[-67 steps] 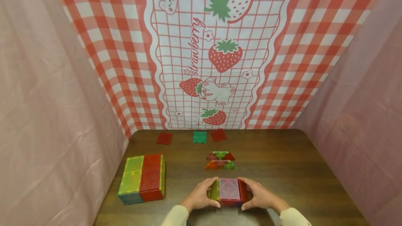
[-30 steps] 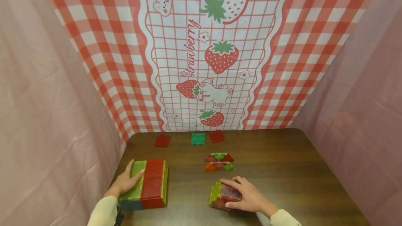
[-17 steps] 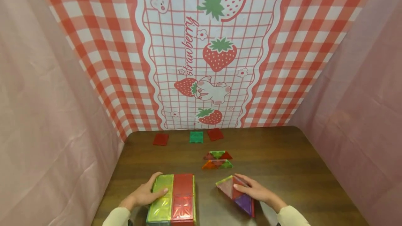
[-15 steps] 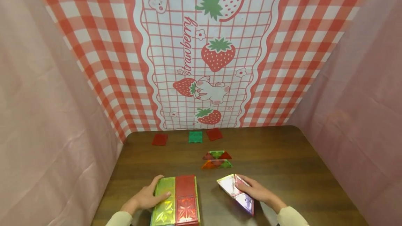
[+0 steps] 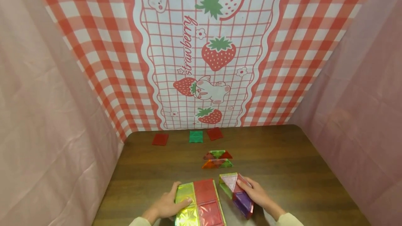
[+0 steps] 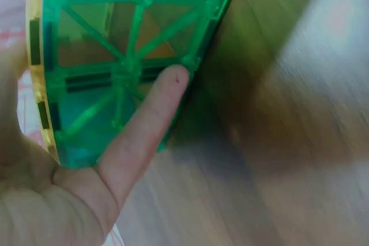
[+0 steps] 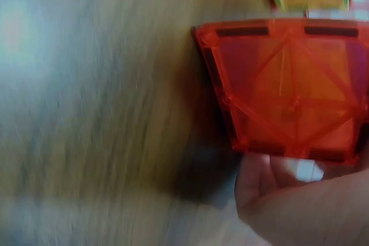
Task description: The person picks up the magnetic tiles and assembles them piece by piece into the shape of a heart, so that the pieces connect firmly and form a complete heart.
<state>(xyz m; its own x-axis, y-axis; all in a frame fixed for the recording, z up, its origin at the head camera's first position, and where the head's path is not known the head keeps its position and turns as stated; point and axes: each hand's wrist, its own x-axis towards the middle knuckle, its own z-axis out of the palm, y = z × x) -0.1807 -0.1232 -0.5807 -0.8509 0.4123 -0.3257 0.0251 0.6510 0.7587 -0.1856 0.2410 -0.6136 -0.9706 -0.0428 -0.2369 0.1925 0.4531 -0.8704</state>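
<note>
In the head view my left hand (image 5: 166, 205) grips the left side of a box of magnetic tiles (image 5: 209, 213), yellow-green and red on top. Its green side wall (image 6: 138, 27) fills the upper part of the left wrist view, with one finger lying across it. My right hand (image 5: 259, 194) holds a smaller magnetic-tile block (image 5: 243, 201) by its right side, tilted, with pinkish, red and purple triangles facing up. A red square tile (image 7: 294, 93) of this block faces the right wrist camera. A narrow gap separates the two builds; their undersides are hidden.
Beyond the hands stand two low rows of triangle tiles (image 5: 217, 163). Farther back lie a red tile (image 5: 160, 139), a teal tile (image 5: 196, 136) and another red tile (image 5: 215, 134). Checked cloth (image 5: 125, 62) rises behind the brown table (image 5: 267, 149).
Both hands were on the small block. My left hand went to the box at left and brought it rightward and nearer me. My right hand turned the small block so its triangle face shows.
</note>
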